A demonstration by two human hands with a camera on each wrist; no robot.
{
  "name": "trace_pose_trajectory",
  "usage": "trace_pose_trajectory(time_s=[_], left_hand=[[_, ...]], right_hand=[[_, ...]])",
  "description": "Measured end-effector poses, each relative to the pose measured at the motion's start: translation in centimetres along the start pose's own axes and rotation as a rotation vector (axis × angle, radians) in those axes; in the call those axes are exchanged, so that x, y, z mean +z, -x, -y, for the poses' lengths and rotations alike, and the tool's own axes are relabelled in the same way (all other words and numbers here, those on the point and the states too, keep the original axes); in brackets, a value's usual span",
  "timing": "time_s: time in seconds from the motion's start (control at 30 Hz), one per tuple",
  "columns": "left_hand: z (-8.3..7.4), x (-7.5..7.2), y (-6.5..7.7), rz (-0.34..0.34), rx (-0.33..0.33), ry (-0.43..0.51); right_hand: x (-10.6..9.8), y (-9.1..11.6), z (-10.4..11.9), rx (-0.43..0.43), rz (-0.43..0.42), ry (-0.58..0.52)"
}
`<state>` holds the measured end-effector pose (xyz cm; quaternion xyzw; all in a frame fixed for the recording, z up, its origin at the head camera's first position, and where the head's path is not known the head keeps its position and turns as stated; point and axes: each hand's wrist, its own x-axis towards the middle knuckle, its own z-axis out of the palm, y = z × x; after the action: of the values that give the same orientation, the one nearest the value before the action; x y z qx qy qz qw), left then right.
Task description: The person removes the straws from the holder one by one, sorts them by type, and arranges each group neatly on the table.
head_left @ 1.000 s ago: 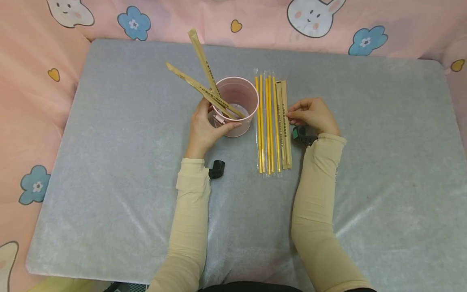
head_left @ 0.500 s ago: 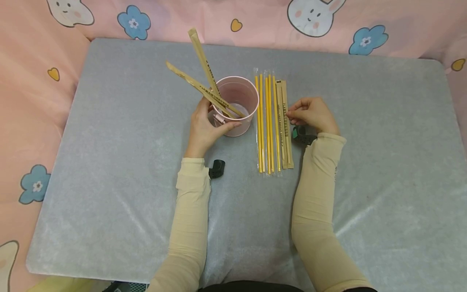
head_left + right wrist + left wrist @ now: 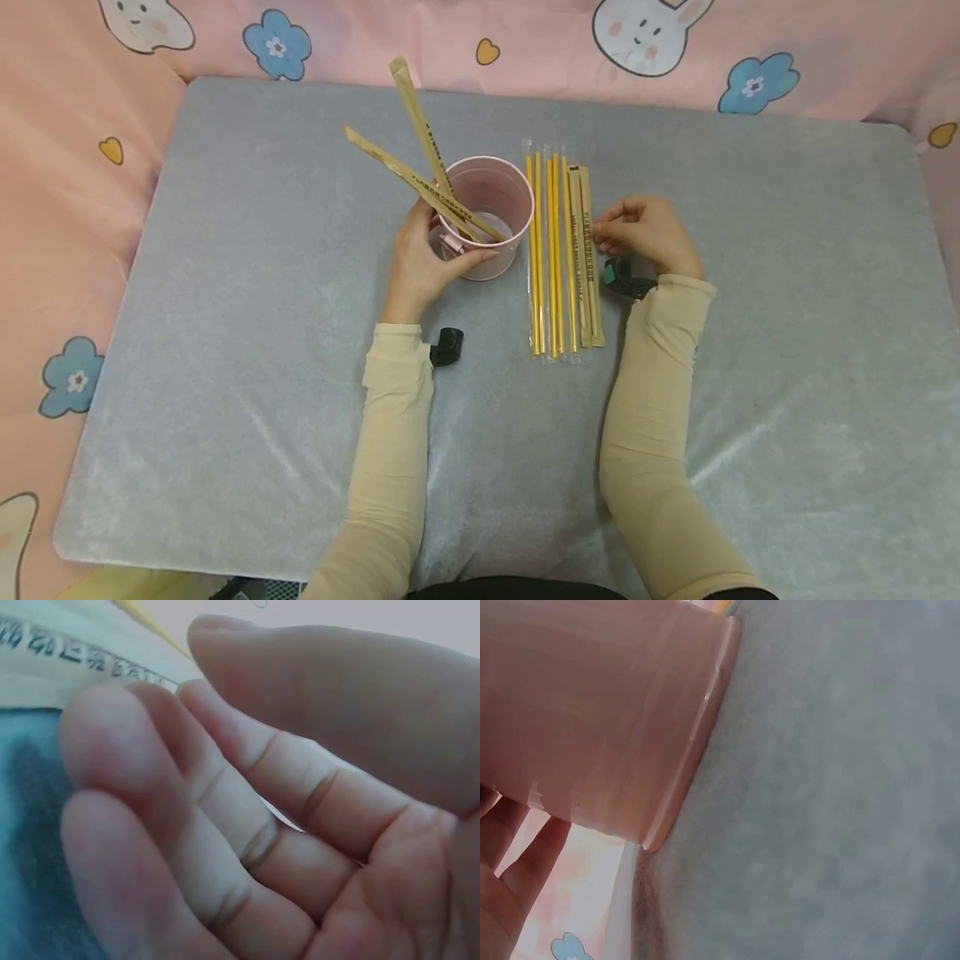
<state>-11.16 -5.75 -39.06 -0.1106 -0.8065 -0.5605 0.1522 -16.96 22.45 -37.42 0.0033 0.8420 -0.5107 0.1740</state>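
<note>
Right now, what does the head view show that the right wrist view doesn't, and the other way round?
Only the head view shows the pink bucket, the paper-wrapped straws leaning in it, the left hand holding it, and the patterned backdrop.

Only the right wrist view shows the right hand from its palm side, finger creases included.

Both share that hand, a printed straw wrapper, yellow straw and the grey table cover.

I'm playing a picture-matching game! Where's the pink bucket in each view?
Head: the pink bucket is just above the middle.
Left wrist: it's large, at upper left, cut off by the picture's edges.
Right wrist: not in it.
Shared landmark: the gray tablecloth, looking bluish at lower left in the right wrist view.
</note>
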Motion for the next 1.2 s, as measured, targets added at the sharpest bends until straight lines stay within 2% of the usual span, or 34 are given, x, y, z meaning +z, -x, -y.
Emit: trace_pose_trajectory(time_s=[0.17, 0.37, 0.83, 1.2], left_hand=[[0.0, 0.0, 0.0, 0.003, -0.005, 0.004], [-0.1, 0.0, 0.0, 0.002, -0.004, -0.001], [-0.2, 0.0, 0.0, 0.002, -0.014, -0.007], [0.0, -0.1, 0.0, 0.005, -0.012, -0.009]], right_hand=[[-0.2, 0.3, 0.4, -0.016, -0.020, -0.050], [-0.2, 0.7, 1.5, -0.046, -0.055, -0.021], [1.4, 1.7, 5.1, -0.233, -0.113, -0.021], [2.7, 3.1, 7.7, -0.351, -0.135, -0.080]])
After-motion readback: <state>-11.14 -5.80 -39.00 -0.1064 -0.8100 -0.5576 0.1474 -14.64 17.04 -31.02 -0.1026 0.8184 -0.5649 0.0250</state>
